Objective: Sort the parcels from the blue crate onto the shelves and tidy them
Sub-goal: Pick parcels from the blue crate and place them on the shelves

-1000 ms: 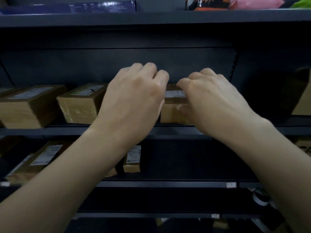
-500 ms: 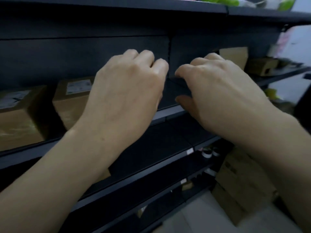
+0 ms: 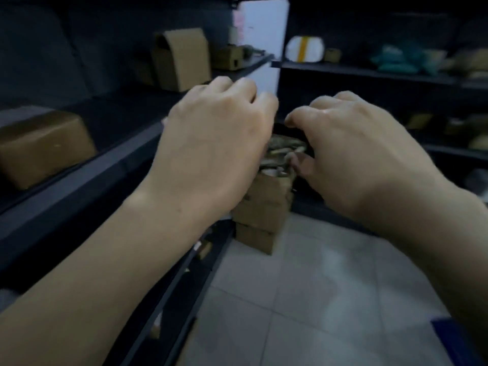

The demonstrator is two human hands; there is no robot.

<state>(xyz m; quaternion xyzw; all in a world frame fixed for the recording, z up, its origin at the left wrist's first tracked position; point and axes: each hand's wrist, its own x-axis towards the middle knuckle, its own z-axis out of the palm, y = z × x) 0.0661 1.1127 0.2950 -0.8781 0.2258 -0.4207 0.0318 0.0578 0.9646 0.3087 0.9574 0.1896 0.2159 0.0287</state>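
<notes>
Both hands are up in front of the person, side by side and close together, over the aisle. The left hand (image 3: 214,154) and the right hand (image 3: 351,159) have their fingers loosely curled downward, and neither has hold of anything.

A blue corner at the near right edge, low on the tiled floor (image 3: 303,286), looks like the blue crate (image 3: 456,342). Only that corner shows, so I cannot tell what is left in it. One brown parcel (image 3: 45,146) sits on the left shelf (image 3: 79,180), well apart from both hands. Farther along the same rack stands an upright cardboard box (image 3: 182,59). A stack of cartons (image 3: 261,207) stands on the floor at the far end of the aisle, partly hidden behind the hands. More goods, too blurred to name, sit on the far right shelves (image 3: 369,72).

The parcel looks like a taped cardboard box, so I judge it stiff and not easily crushed. It is probably light enough for two hands, perhaps one. The wrap looks smooth and may be a little slippery. The safest hold is probably palms on two opposite sides with the fingers hooked under the bottom edges.
</notes>
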